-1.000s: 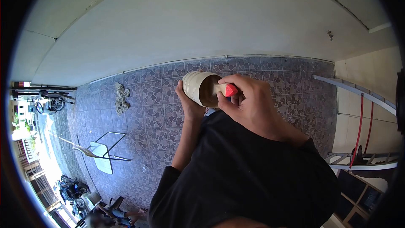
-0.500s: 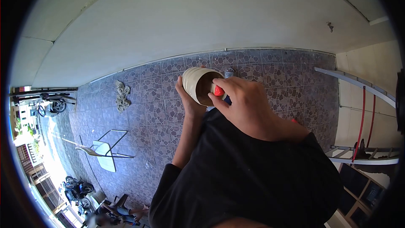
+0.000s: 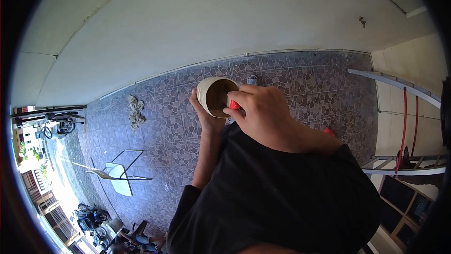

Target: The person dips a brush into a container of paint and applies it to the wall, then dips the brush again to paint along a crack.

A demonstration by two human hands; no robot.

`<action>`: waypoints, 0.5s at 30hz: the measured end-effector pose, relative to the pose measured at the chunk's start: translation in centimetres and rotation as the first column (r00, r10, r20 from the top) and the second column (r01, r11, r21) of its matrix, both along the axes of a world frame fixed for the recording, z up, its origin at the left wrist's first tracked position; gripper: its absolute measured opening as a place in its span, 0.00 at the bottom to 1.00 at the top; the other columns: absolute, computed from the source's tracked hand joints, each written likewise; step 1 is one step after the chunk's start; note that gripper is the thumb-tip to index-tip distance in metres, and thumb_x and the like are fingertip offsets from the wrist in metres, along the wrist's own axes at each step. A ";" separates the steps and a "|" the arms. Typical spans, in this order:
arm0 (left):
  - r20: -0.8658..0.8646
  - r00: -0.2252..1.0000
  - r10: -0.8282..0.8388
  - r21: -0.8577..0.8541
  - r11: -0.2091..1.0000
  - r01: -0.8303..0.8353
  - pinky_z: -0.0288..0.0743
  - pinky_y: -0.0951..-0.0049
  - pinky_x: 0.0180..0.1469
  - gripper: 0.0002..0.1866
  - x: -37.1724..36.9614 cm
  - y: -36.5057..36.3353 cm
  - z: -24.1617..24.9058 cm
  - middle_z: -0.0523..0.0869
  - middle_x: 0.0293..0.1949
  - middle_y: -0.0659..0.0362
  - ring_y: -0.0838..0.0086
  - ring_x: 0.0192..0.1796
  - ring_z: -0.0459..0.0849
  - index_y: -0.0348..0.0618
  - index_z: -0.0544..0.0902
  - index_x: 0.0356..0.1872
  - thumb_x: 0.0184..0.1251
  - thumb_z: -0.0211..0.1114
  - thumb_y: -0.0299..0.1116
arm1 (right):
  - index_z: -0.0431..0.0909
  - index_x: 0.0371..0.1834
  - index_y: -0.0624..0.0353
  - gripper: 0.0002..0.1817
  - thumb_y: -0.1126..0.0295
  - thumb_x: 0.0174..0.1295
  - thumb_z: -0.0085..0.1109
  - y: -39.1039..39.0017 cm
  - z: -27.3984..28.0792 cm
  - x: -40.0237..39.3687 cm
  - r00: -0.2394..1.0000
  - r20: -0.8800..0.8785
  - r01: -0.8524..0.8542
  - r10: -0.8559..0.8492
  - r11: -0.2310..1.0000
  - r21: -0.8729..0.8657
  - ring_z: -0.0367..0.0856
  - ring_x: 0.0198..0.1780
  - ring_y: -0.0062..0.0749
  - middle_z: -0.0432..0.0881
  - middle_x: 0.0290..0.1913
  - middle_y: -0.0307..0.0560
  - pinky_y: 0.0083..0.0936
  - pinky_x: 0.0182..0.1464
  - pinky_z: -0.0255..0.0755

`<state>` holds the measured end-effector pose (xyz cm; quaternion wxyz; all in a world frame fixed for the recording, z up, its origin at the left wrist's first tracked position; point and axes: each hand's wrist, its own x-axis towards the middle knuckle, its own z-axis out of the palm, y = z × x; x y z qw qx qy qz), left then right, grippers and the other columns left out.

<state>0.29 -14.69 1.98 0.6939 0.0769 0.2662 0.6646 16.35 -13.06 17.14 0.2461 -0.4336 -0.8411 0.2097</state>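
My left hand (image 3: 210,120) is wrapped around a cream-coloured tub (image 3: 202,95), its ridged side against the palm. The tub is tipped so that its round mouth faces me and to the right, and the inside looks brownish and stained. At the right side of the mouth, my right hand (image 3: 268,113) is closed with thumb and fingers on a small red-and-white object (image 3: 234,104). Most of that object is hidden behind the fingers, so its kind cannot be made out.
A crumpled cloth (image 3: 136,113) lies on the patterned tile floor (image 3: 164,136). A folding chair (image 3: 120,179) stands at the left, motorbikes (image 3: 89,216) beyond it. On the right are a ladder (image 3: 408,165) and a shelf (image 3: 399,202). Another person (image 3: 145,240) is partly visible at lower left.
The tub and both hands have shifted slightly left in view, and more of the tub's inside shows. Both hands keep their hold.
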 end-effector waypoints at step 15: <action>0.001 1.000 -0.013 0.016 1.000 0.013 0.78 0.59 0.66 0.43 0.8 -0.6 0.3 0.86 0.60 0.50 0.59 0.61 0.84 0.35 0.77 0.68 0.78 0.41 0.68 | 0.84 0.34 0.59 0.12 0.66 0.55 0.78 -1.0 -0.1 0.9 0.999 -0.033 -0.001 0.000 1.000 -0.024 0.84 0.25 0.40 0.81 0.27 0.44 0.34 0.28 0.78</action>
